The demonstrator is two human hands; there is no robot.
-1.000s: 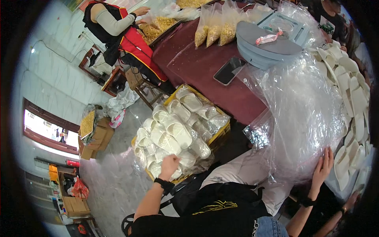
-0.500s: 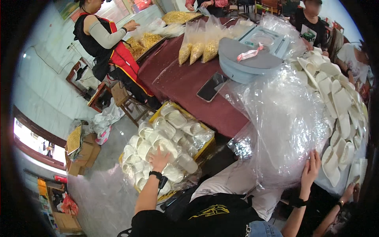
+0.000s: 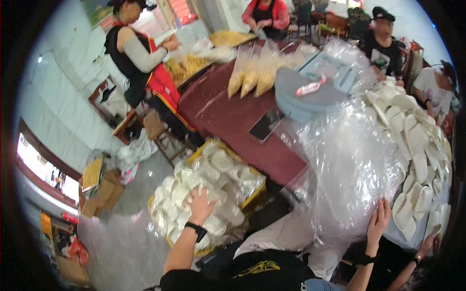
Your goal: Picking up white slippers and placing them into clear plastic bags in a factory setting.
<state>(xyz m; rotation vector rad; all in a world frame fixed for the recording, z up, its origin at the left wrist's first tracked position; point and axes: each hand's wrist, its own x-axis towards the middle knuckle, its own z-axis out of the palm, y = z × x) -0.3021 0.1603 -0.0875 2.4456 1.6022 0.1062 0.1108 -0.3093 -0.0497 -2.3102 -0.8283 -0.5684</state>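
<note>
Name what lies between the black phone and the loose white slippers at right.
In the head view, a heap of clear plastic lies between the phone and the loose slippers.

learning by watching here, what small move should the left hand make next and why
Probably lift the left hand off the wrapped white slippers and bring it to the clear plastic: it lies spread open on the pile, apparently gripping nothing, while the right hand is already at the plastic's edge.
</note>
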